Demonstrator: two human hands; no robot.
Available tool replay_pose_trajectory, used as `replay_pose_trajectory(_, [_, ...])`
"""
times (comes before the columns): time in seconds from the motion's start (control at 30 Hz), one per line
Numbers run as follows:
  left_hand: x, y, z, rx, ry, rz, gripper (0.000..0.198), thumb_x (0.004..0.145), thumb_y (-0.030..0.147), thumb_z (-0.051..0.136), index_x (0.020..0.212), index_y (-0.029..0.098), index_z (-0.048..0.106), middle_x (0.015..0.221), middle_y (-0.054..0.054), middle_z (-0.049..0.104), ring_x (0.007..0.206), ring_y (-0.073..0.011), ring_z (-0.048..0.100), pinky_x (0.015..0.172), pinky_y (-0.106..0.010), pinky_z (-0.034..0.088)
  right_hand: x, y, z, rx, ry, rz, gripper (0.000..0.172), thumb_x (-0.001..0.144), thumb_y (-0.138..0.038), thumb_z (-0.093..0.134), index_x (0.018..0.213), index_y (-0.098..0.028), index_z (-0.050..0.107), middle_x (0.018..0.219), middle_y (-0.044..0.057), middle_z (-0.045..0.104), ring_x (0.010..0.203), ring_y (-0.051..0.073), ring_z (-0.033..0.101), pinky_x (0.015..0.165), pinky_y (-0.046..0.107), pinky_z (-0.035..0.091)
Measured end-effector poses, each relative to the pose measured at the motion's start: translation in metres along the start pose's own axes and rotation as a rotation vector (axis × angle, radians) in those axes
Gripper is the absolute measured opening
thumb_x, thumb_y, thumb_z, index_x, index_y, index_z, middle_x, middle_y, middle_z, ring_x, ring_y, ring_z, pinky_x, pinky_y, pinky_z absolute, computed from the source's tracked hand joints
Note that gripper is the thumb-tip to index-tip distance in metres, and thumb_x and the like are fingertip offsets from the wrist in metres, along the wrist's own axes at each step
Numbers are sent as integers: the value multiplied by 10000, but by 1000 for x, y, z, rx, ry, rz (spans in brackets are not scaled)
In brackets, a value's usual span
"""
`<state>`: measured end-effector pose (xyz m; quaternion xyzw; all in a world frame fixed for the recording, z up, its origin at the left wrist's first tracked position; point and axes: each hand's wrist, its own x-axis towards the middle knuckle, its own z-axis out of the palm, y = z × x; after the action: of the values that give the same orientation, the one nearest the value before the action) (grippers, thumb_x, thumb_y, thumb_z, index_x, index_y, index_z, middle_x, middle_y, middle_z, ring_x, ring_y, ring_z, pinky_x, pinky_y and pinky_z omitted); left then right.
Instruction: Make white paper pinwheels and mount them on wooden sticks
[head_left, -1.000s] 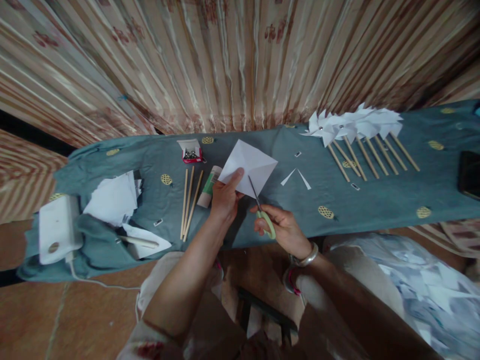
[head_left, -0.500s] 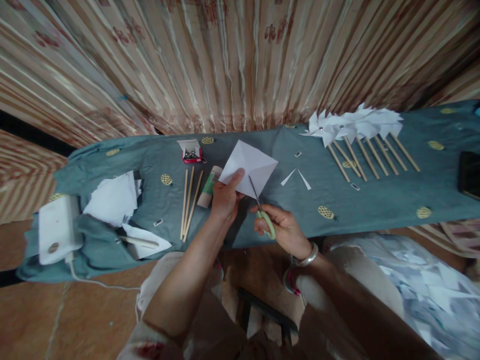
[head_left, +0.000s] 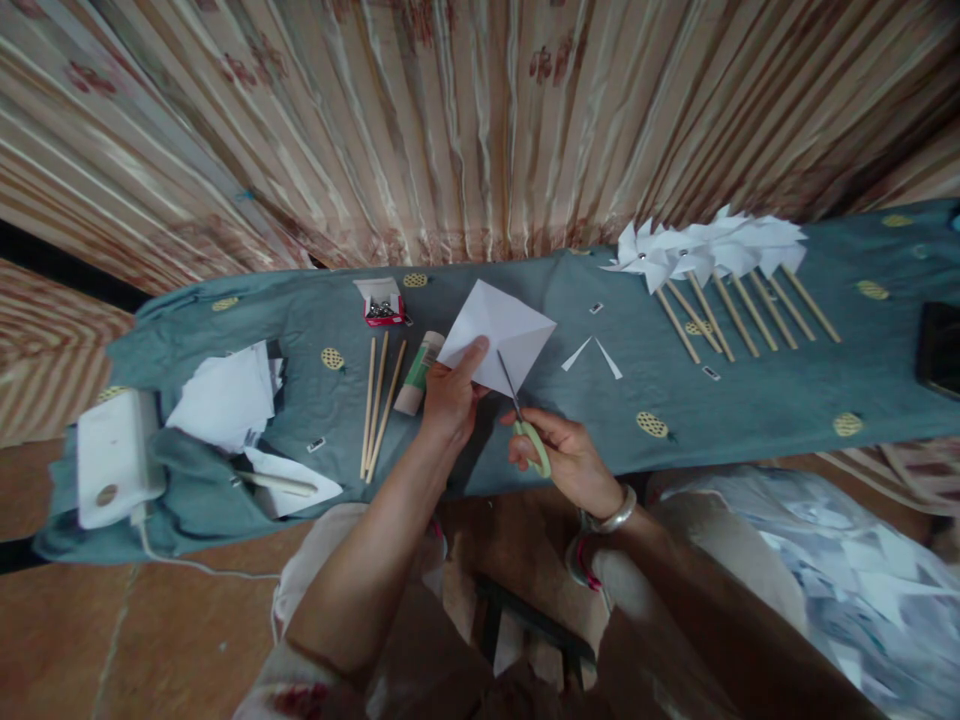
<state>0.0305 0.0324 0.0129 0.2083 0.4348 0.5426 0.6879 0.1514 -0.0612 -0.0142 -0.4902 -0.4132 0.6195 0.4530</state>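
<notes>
A square sheet of white paper (head_left: 517,318) with diagonal creases is pinched by my left hand (head_left: 454,395), thumb on top. My right hand (head_left: 566,450) grips green-handled scissors (head_left: 534,442). One dark blade lies over the paper's lower corner and points toward its middle; the other blade is hidden. Two thin white paper slivers (head_left: 596,355) lie on the cloth to the right. Just left of my left hand are a green and pale tube (head_left: 420,372) and three wooden sticks (head_left: 381,410).
A blue-green cloth (head_left: 720,420) covers the narrow table. Paper pinwheels (head_left: 712,250) on sticks lie at the right. A red box of shiny metal pins (head_left: 383,308), a stack of white paper (head_left: 229,395) and a white power strip (head_left: 116,460) are at the left. A curtain (head_left: 480,130) hangs behind.
</notes>
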Motion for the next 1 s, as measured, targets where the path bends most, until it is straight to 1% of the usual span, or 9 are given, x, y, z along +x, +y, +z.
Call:
replay_pose_trajectory(0.17, [1,0,-1,-17,-18,5,228,641,268,872,757,164,705,728,-5,733,571,-109,658,506,-203,499,0,0,0,17,16,15,430,730,-515,783,998,-190,696,646,-22,646,535,104,582,548,248,515])
replay_pose_trajectory(0.33, [0,1,0,-6,-6,-9,226,659,254,862,774,166,690,727,4,729,591,-111,675,533,-202,501,0,0,0,8,16,13,425,736,-521,775,991,-192,694,640,-25,643,528,104,582,538,248,509])
replay_pose_trajectory(0.5, [-1,1,1,-9,-12,-9,194,678,245,844,763,162,692,702,17,716,545,-86,642,495,-188,470,1,0,0,8,7,12,414,736,-519,771,981,-195,690,641,-24,638,529,104,575,532,247,506])
replay_pose_trajectory(0.63, [0,0,0,-21,-12,-11,194,659,247,860,729,162,701,686,12,721,555,-100,640,499,-203,492,1,0,1,13,14,18,422,732,-521,773,988,-196,696,634,-27,632,526,105,576,533,250,507])
replay_pose_trajectory(0.8, [0,0,-1,14,-29,-5,266,614,309,890,753,179,704,731,-1,740,594,-117,665,539,-210,521,1,-1,2,35,22,33,427,707,-515,796,974,-198,693,633,-31,637,521,99,570,530,243,501])
replay_pose_trajectory(0.9, [1,-1,-1,16,-21,-9,257,633,297,873,775,177,696,749,-4,739,624,-120,685,560,-210,508,1,0,2,35,23,33,424,710,-515,794,974,-199,691,632,-32,633,526,103,572,535,247,502])
replay_pose_trajectory(1.0, [2,-3,-1,3,-11,-3,240,630,281,866,760,172,697,730,3,730,588,-110,666,540,-218,484,1,0,1,22,13,39,426,717,-520,790,981,-200,693,639,-29,636,536,110,580,548,254,509])
